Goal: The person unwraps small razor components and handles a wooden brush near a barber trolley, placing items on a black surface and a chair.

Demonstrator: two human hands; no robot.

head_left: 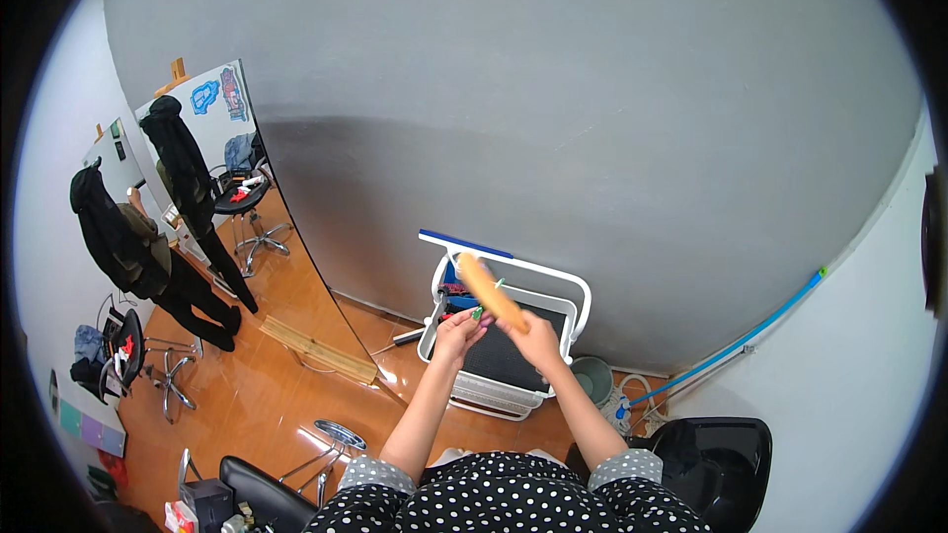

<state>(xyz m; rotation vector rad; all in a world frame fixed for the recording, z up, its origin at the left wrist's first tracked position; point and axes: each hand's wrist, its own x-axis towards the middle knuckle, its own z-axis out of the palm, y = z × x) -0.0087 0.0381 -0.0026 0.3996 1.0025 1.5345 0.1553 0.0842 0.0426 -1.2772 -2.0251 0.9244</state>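
Note:
In front of me, above a white trolley (583, 311), my right hand (533, 341) grips the lower end of a long, tan, rounded object (484, 288). The object is blurred and tilts up to the left; a small pale strip sticks out near its middle, and its exact kind is unclear. My left hand (460, 336) is just left of it, fingertips pinched on a small green piece (478, 314). The two hands are close together. Below them the trolley's top tray has a dark mesh-like surface (504, 360), partly covered by my hands.
A squeegee with a blue edge (464, 243) lies across the trolley's far rim. Right of it are a grey bucket (592, 378), a blue-handled mop (736, 343) and a black basin-like seat (719, 464). At left stand a tall mirror (212, 109), a dark-clothed figure (123, 237) and black chairs (262, 494).

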